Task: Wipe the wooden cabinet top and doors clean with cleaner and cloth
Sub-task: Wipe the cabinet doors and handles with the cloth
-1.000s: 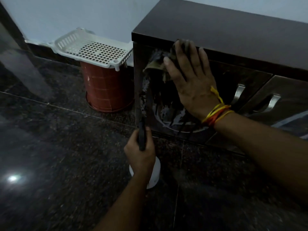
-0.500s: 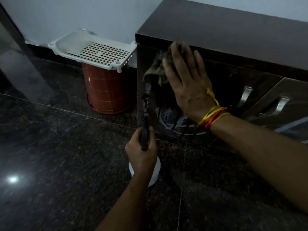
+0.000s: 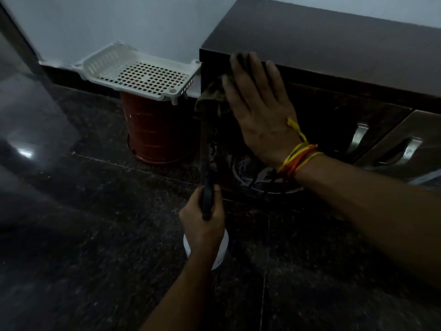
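Right hand (image 3: 260, 115) flat, pressing olive cloth (image 3: 211, 96) on dark wooden door (image 3: 322, 120); left hand (image 3: 202, 225) grip around white spray bottle (image 3: 220, 247). Risk: loose cloth slips off, foam streaks (image 3: 241, 163) dry.

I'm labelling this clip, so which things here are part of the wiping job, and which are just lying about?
In use:
cloth
right hand
cabinet
left hand
bottle

Lying about:
white basket
red bucket

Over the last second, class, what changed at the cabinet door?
The right hand slid the cloth upward along the door to just beneath the cabinet top. The left hand kept its grip on the spray bottle; the foam streaks low down remain.
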Available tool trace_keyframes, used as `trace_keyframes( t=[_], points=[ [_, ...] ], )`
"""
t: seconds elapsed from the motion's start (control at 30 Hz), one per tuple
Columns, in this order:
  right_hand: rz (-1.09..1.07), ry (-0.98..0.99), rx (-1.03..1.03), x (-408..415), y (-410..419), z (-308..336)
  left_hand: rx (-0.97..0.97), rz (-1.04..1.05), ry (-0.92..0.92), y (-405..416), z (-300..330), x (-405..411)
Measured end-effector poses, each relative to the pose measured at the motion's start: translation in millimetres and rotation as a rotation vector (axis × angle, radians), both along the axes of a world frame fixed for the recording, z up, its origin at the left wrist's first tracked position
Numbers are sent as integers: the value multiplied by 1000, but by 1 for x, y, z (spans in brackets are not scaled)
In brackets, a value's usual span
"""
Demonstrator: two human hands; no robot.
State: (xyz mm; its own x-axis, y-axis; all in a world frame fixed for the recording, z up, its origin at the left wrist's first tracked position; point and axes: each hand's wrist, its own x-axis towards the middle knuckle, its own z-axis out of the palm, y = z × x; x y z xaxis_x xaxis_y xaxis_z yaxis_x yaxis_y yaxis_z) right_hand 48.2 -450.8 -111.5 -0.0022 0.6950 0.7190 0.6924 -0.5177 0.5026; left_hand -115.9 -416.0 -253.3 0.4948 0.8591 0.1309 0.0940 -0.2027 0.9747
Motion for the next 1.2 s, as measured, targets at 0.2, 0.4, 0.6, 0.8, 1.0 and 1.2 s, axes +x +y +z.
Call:
trace_keyframes(
  t=[0.2, 0.4, 0.6, 0.8, 1.0, 1.2],
  points=[
    [-1, 25, -156, -5, 3, -27, 37, 5, 12, 3, 5, -1],
    [-30, -26, -135, -6, 8, -18, 13, -1, 39, 5, 3, -7],
    [-8, 11, -13, -1, 17, -24, 15, -12, 30, 6, 4, -8],
    [-138, 58, -421, -22, 5, -90, 48, 37, 32, 16, 5, -12],
    [-40, 109, -251, -15, 9, -78, 60, 45, 52, 23, 1, -18],
    [-58, 88, -313, -18, 3, -106, 51, 49, 52, 31, 2, -20]
  ],
)
